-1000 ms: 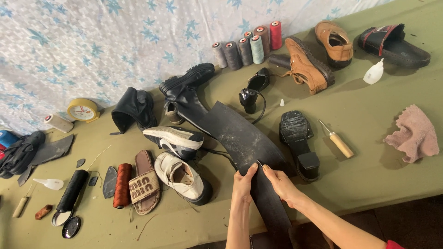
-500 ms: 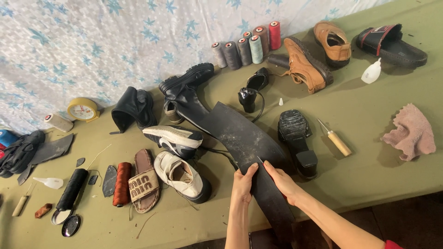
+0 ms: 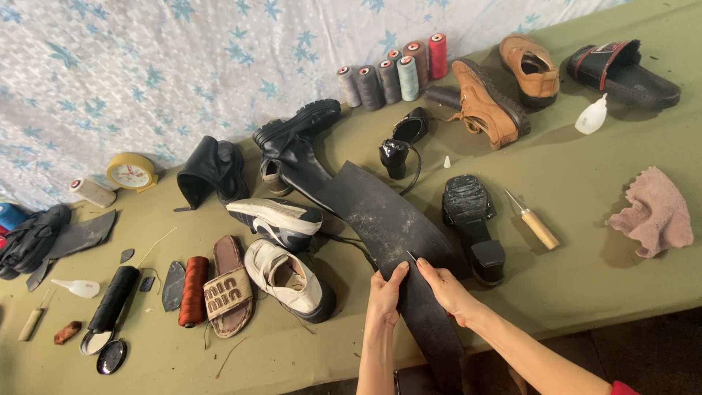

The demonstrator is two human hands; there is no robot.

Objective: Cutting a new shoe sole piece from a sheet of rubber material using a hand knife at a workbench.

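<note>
A long black boot [image 3: 365,208] lies diagonally across the olive-green table [image 3: 585,292], its sole end at the back and its tall shaft reaching the front edge. My left hand [image 3: 384,292] grips the left edge of the shaft. My right hand [image 3: 447,289] grips the right edge just beside it, thumbs on top. Both hands are near the table's front edge, with a black block-heeled shoe [image 3: 474,227] just right of them and a white sneaker [image 3: 289,278] to the left.
Around the boot lie a dark sneaker [image 3: 274,219], a brown sandal [image 3: 228,289], a wooden-handled awl [image 3: 534,225], a pink rag [image 3: 653,213], tan shoes [image 3: 486,102], a black slide [image 3: 621,69], several thread cones [image 3: 395,73], a white squeeze bottle [image 3: 591,115] and a yellow clock [image 3: 130,172].
My hands have shifted slightly along the boot shaft, keeping their grip. The view has moved a little; the other things on the table stay where they were.
</note>
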